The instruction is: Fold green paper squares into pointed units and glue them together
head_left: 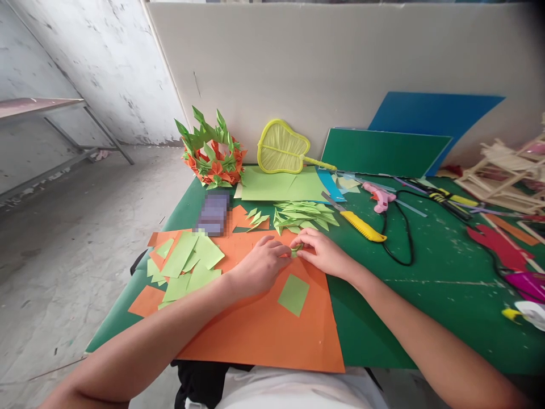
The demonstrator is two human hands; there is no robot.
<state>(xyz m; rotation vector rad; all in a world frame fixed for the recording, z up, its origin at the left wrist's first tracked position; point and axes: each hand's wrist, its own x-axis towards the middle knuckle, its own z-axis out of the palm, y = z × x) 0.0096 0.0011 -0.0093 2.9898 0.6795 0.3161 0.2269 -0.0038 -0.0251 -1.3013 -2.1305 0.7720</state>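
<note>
My left hand [259, 264] and my right hand [324, 251] meet over a large orange sheet [272, 329], fingertips pinched together on a small folded green paper piece [297, 247]. A loose green rectangle [293, 294] lies on the orange sheet just below the hands. Beyond my fingers sits a pile of folded green units [303, 215]. To the left lies a heap of cut green rectangles [187, 262].
A green-and-orange origami ring [212, 153] stands at the table's far left. Nearby are a yellow swatter [281, 149], green paper sheets [281, 184], a yellow utility knife [360, 224], a pink glue gun [378, 197] with black cord, and stick models [506, 170] at right. The green table [426, 284] edge drops off on the left.
</note>
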